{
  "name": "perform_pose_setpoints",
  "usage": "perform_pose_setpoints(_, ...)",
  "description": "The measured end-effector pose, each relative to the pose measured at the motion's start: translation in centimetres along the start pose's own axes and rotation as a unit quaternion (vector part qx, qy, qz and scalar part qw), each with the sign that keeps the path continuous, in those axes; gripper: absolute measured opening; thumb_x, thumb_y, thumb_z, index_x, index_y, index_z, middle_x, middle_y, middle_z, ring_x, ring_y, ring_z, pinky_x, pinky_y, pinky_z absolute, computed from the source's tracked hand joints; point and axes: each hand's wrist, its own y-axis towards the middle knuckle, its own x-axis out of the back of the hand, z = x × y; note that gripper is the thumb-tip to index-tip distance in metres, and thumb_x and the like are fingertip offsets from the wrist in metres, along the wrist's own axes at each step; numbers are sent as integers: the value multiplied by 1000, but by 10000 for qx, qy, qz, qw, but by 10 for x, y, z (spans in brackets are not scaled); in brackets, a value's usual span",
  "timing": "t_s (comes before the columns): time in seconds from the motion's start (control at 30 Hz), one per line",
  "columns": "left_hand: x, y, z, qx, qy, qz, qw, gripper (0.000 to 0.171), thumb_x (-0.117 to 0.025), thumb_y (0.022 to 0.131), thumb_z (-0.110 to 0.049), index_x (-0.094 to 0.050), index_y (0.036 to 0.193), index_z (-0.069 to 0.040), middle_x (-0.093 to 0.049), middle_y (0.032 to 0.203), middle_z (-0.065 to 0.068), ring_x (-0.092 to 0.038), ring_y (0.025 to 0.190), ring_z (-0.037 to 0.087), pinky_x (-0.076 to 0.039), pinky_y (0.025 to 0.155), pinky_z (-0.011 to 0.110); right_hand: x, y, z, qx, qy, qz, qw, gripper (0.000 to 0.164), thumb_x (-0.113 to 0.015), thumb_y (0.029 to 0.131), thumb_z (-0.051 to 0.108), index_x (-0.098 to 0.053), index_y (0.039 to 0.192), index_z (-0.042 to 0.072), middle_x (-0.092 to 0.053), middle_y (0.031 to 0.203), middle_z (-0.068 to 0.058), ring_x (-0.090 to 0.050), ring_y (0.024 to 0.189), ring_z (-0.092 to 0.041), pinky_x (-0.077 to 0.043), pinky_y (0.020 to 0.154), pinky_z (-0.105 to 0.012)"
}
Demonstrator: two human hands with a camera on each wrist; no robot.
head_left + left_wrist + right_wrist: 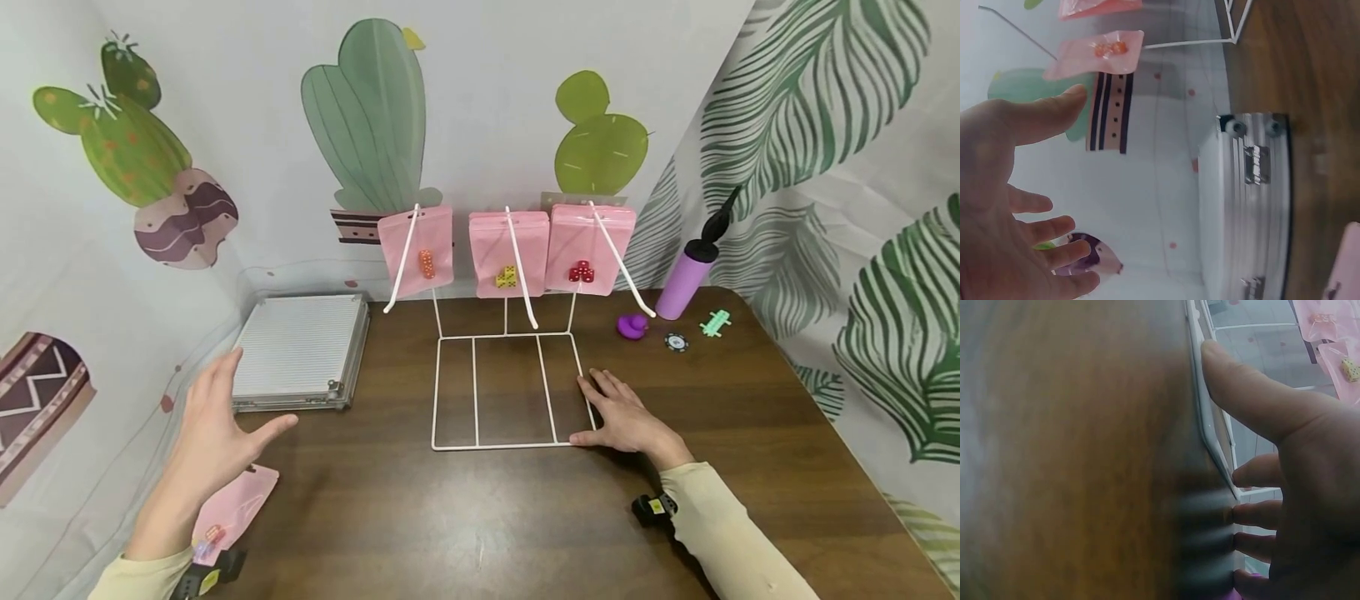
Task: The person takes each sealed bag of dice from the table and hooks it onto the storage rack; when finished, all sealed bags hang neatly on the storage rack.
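Note:
My right hand (630, 419) rests on the right front corner of a white wire display rack (495, 447), thumb and fingers extended along its base. In the right wrist view, the thumb and fingertips touch the white wire (1207, 419). My left hand (213, 433) hovers in the air with fingers spread and nothing held. Partly hidden beneath it, a pink pouch (243, 504) with small coloured pieces lies on the table. Pink pouches hang from the rack's prongs: orange dice in the left pouch (416, 233), yellow in the middle (508, 237), red in the right (592, 233).
A silver metal case (300, 342) lies at the back left. At the back right stand a purple hand pump (684, 283) and a purple rubber duck (632, 327), near a poker chip (677, 342) and a mint-green figure (716, 323). A patterned curtain hangs behind the table.

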Motion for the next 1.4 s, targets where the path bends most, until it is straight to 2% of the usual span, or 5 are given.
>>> perform_pose_setpoints(0.3,-2,-20,17,228,111,448,9987,112,-87,71,-30,-17,154,-2,-29,145,36,-28,128,57,-26,98,72,-2,1,-4,-48,42,2,10000,104,-76,75,56,-32,150,-1,-22,155,-31,-16,142,-52,-17,114,-64)
perform_pose_setpoints(0.5,-5,-40,42,331,34,612,9976,113,-86,72,-30,-15,154,1,-27,145,39,-26,128,60,-23,98,75,-3,2,-3,-40,17,-3,10000,105,-75,75,58,-31,150,-1,-23,155,-31,-16,143,-51,-17,114,-64)
perform_pose_setpoints(0.77,-9,-66,75,768,237,1014,9916,114,-85,74,-34,-11,155,0,-27,141,40,-27,126,60,-27,92,74,0,1,-1,-32,66,45,10000,104,-75,76,56,-31,150,-1,-22,155,-31,-16,143,-51,-16,114,-64)
perform_pose_setpoints(1.1,-9,-83,106,685,485,1067,9907,116,-88,67,-28,-16,150,8,-34,133,42,-31,119,62,-29,90,73,-2,0,-1,-47,56,76,9999,104,-75,76,56,-30,150,-1,-22,155,-31,-16,143,-51,-16,114,-64)
perform_pose_setpoints(1.4,-12,-88,118,965,985,1496,9791,112,-88,63,-29,-22,142,16,-33,128,46,-32,111,65,-31,87,73,0,1,-1,-61,53,99,9999,104,-75,76,56,-30,150,-1,-21,156,-30,-15,143,-51,-16,114,-64)
